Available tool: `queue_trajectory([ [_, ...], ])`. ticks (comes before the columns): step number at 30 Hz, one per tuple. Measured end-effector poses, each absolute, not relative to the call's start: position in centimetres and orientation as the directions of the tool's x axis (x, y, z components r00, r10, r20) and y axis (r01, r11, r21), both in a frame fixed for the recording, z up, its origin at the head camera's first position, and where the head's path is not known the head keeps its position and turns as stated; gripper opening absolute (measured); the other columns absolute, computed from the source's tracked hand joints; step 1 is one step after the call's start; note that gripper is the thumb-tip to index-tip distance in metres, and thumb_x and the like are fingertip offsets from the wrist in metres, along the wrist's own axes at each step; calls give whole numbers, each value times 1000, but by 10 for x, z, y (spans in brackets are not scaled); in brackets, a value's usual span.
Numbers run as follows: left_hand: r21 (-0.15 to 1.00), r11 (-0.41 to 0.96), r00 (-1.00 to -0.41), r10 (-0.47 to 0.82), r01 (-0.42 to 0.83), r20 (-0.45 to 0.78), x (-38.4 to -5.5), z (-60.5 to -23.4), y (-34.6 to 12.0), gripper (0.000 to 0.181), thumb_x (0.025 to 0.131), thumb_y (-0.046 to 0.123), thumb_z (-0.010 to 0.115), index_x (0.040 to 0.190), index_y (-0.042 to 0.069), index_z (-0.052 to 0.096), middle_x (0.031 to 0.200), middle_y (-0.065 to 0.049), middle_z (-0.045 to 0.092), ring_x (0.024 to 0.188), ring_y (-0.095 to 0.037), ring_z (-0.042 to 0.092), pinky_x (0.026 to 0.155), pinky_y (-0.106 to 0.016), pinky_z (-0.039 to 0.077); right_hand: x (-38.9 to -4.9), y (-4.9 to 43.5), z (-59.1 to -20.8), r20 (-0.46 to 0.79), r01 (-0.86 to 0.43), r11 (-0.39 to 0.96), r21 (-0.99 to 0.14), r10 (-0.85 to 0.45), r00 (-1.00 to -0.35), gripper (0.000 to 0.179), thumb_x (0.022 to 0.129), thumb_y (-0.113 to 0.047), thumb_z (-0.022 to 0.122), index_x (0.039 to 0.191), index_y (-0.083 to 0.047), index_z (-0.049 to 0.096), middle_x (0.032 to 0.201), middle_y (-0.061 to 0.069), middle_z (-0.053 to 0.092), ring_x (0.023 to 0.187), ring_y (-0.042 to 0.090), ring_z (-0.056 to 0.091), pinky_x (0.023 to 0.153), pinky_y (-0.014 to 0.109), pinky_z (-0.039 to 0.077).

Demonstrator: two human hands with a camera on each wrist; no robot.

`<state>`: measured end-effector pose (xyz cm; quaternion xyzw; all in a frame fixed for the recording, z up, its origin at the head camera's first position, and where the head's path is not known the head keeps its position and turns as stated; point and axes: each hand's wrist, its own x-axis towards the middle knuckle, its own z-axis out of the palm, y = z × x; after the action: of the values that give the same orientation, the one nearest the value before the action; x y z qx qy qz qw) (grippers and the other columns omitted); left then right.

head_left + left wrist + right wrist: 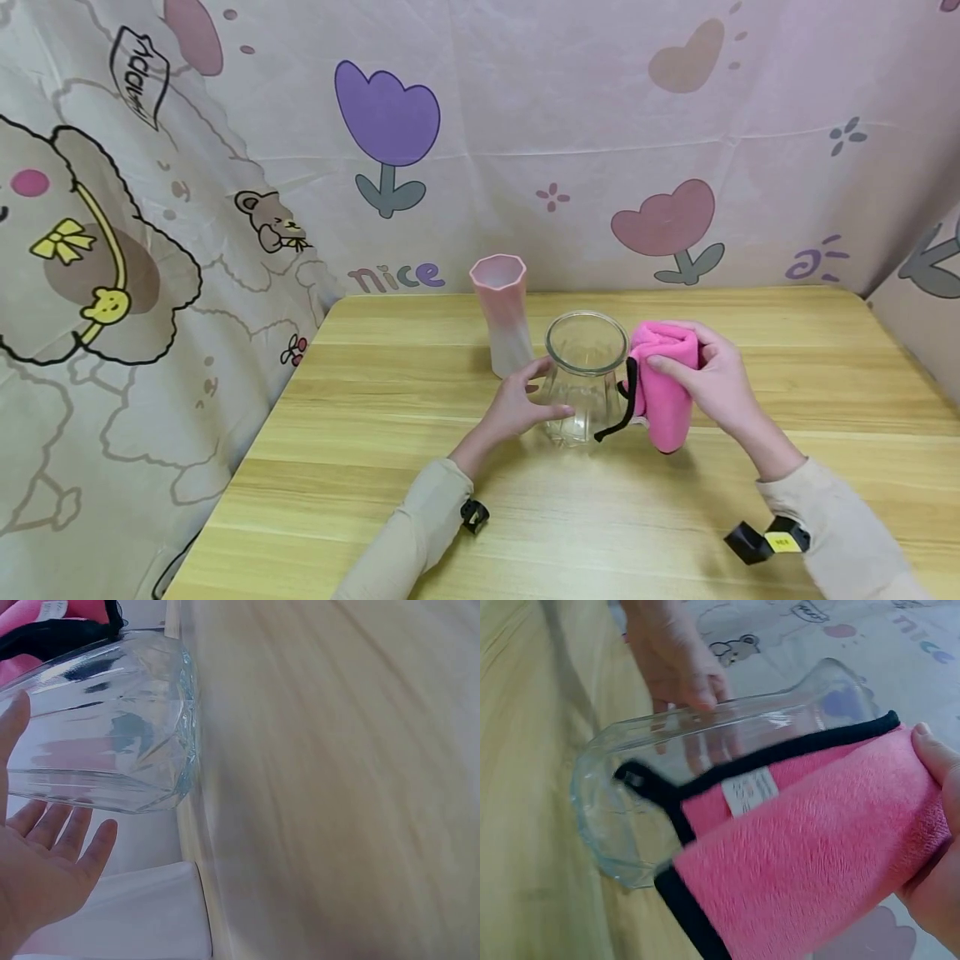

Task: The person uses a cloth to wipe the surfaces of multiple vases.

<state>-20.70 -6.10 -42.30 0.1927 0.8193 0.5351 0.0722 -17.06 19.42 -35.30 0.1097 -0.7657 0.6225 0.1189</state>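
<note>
A clear glass vase (pixel 585 400) with a round rim stands upright on the wooden table. My left hand (pixel 521 404) is at its left side, fingers spread. The thumb overlaps the front of the glass and the other fingertips reach behind it; in the left wrist view there is a gap between palm (pixel 37 885) and vase (pixel 105 742). In my right hand (pixel 716 375) I grip a folded pink towel (pixel 663 387) with black edging, thumb on its near side. The towel (pixel 802 847) hangs close beside the vase, its black loop and white label facing the glass.
Behind and left of the glass vase stands a tall pink-and-white vase (pixel 504 312), near my left fingers. A printed cloth backdrop (pixel 525 167) rises along the back edge of the table (pixel 360 400) and at both sides.
</note>
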Motion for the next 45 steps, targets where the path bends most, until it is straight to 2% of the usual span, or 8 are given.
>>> queue_trajectory([
  [3, 905, 355, -916, 391, 235, 84, -206, -422, -60, 82, 67, 26, 81, 136, 10, 40, 134, -5, 47, 122, -17, 43, 99, -33, 39, -168, 199, -350, 306, -304, 141, -942, -13, -952, 38, 79, -1, 67, 115, -13, 60, 90, -13, 67, 72, 3, 63, 56, 19, 53],
  [7, 905, 361, -918, 389, 225, 73, -208, -419, -58, 82, 66, 27, 81, 136, 10, 40, 134, -5, 46, 122, -17, 43, 99, -32, 39, -164, 206, -349, 307, -305, 126, -944, -7, -952, 39, 79, 1, 67, 114, -16, 61, 90, -13, 67, 71, 2, 63, 56, 18, 53],
  [15, 894, 395, -924, 380, 212, 51, -219, -415, -50, 83, 67, 30, 80, 137, 16, 39, 136, -2, 45, 121, -16, 43, 99, -31, 40, -160, 212, -352, 317, -317, 87, -944, -9, -948, 39, 79, 4, 65, 112, -14, 62, 91, -11, 67, 74, 3, 63, 59, 17, 53],
  [22, 892, 384, -918, 390, 237, 76, -232, -413, -37, 83, 68, 31, 79, 138, 17, 38, 138, -1, 43, 123, -15, 42, 99, -30, 40, -160, 214, -354, 317, -313, 144, -939, 3, -948, 39, 79, 3, 66, 112, -17, 61, 89, -13, 67, 72, 2, 63, 56, 17, 52],
  [30, 885, 392, -925, 366, 250, 99, -244, -415, -24, 82, 69, 31, 78, 139, 17, 36, 140, 0, 41, 124, -13, 40, 98, -29, 39, -162, 214, -358, 305, -302, 142, -942, -7, -952, 39, 79, 2, 66, 114, -17, 61, 91, -14, 67, 73, 1, 63, 56, 17, 53],
  [38, 878, 409, -936, 335, 249, 109, -253, -417, -10, 79, 71, 29, 77, 139, 20, 37, 138, 0, 42, 123, -16, 42, 99, -32, 39, -164, 213, -363, 312, -312, 130, -941, -21, -950, 39, 79, 3, 65, 114, -14, 61, 93, -14, 67, 75, 1, 63, 59, 17, 53],
  [45, 862, 438, -944, 305, 257, 126, -262, -418, 3, 79, 71, 33, 76, 139, 23, 37, 137, 1, 44, 123, -17, 42, 101, -38, 36, -167, 211, -368, 305, -307, 146, -940, -36, -952, 39, 80, 3, 65, 116, -13, 61, 95, -15, 67, 77, 1, 63, 60, 16, 52],
])
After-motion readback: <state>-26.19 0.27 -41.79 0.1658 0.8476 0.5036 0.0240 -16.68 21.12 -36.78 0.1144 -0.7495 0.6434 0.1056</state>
